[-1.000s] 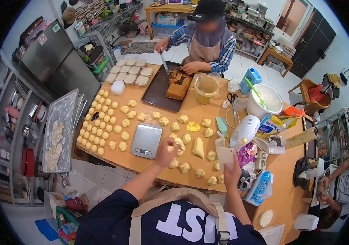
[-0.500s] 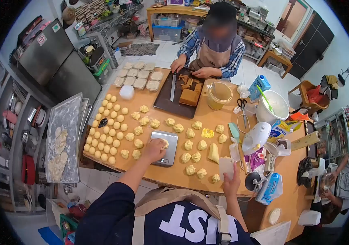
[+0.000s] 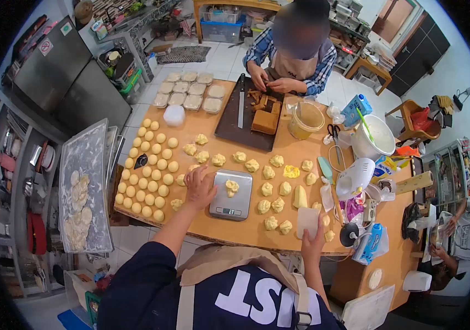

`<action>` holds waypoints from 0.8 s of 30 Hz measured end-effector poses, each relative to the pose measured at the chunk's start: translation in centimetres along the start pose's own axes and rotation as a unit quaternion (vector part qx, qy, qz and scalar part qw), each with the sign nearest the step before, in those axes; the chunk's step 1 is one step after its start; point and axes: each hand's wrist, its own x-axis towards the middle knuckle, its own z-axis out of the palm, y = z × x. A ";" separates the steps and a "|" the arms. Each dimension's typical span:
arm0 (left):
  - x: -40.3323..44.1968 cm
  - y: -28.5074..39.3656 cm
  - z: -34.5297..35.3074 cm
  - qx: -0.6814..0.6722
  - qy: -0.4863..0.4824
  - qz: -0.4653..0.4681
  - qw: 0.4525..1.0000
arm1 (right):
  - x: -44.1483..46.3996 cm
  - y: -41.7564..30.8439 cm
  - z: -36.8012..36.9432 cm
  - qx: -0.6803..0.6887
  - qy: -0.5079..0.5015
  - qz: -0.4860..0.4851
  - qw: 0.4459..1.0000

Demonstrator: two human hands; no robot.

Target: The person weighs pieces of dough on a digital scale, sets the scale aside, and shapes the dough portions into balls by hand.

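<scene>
Through the head camera I see my left hand [image 3: 201, 188] released, its fingers spread just left of the scale [image 3: 217, 199]. The dough lump [image 3: 231, 187] I attend to rests on that scale, to the right of those fingers. I cannot tell whether the fingertips touch the rough pieces [image 3: 202, 157] around them. Farther left, smooth balls [image 3: 152, 186] in close rows block that side; beyond the fingers stand a white tub [image 3: 174, 115] and lidded containers [image 3: 192, 102].

My right hand [image 3: 313, 240] grasps a pale scraper [image 3: 307, 221]. Just beyond its fingers lies a dough wedge [image 3: 300, 196]; the hand mixer [image 3: 355, 179] and a blue packet [image 3: 371, 242] crowd their right. Across the desk [image 3: 246, 233], another person [image 3: 295, 67] works over a dark tray [image 3: 235, 132].

The desk's near edge runs close to my right fingers. Between my two hands, in front of the scale, I have a bare strip; narrower gaps separate the rough pieces past it.
</scene>
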 end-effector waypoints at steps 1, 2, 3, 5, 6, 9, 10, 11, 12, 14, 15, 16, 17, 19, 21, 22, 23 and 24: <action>-0.7 -0.1 0.1 0.002 -0.001 0.003 1.000 | -0.1 -0.5 0.2 -0.017 -0.007 0.003 1.000; -1.3 -0.1 0.2 0.004 -0.002 0.006 1.000 | -0.2 -1.0 0.4 -0.033 -0.015 0.006 0.999; -1.9 -0.3 0.3 0.001 -0.006 0.006 1.000 | -0.4 -1.3 0.7 -0.032 -0.016 0.000 0.999; -2.6 -0.7 0.6 -0.003 -0.011 0.005 1.000 | -0.5 -2.0 1.2 -0.028 -0.020 -0.013 0.999; -2.7 -0.9 0.9 -0.014 -0.007 -0.003 1.000 | -0.5 -2.0 1.5 -0.026 -0.028 -0.010 0.999; -2.8 -0.6 1.7 -0.045 -0.012 -0.018 0.999 | -0.3 -2.6 2.0 -0.025 -0.054 -0.003 0.998; -2.6 -0.2 1.8 -0.053 -0.024 -0.018 0.998 | -0.2 -3.2 2.1 -0.029 -0.064 -0.001 0.998; -2.3 0.1 1.8 -0.061 -0.036 -0.017 0.997 | 0.0 -3.6 2.2 -0.033 -0.072 0.001 0.997; -2.2 0.2 1.9 -0.063 -0.047 -0.017 0.997 | 0.1 -3.6 2.5 -0.049 -0.069 -0.020 0.996; -2.0 0.4 2.2 -0.069 -0.069 -0.016 0.995 | 0.2 -3.2 2.9 -0.082 -0.061 -0.060 0.993; -1.9 0.6 2.2 -0.073 -0.068 -0.022 0.995 | 0.3 -3.5 3.0 -0.079 -0.065 -0.056 0.993; -1.8 0.8 2.2 -0.078 -0.068 -0.027 0.994 | 0.4 -4.1 3.0 -0.076 -0.069 -0.051 0.993; -1.7 0.9 2.1 -0.083 -0.068 -0.033 0.994 | 0.5 -4.5 3.1 -0.073 -0.073 -0.046 0.994; -1.7 0.6 2.1 -0.075 -0.056 -0.025 0.995 | 0.4 -4.4 3.3 -0.081 -0.066 -0.063 0.992; -1.7 0.4 2.0 -0.069 -0.052 -0.026 0.996 | 0.3 -4.3 3.3 -0.085 -0.065 -0.064 0.992; -1.7 0.3 2.0 -0.067 -0.055 -0.030 0.996 | 0.2 -4.2 3.3 -0.084 -0.068 -0.056 0.993; -1.7 0.3 1.9 -0.065 -0.057 -0.034 0.996 | 0.1 -4.2 3.3 -0.084 -0.070 -0.047 0.993; -1.6 0.4 2.0 -0.076 -0.058 -0.030 0.995 | 0.0 -4.3 3.3 -0.091 -0.069 -0.047 0.992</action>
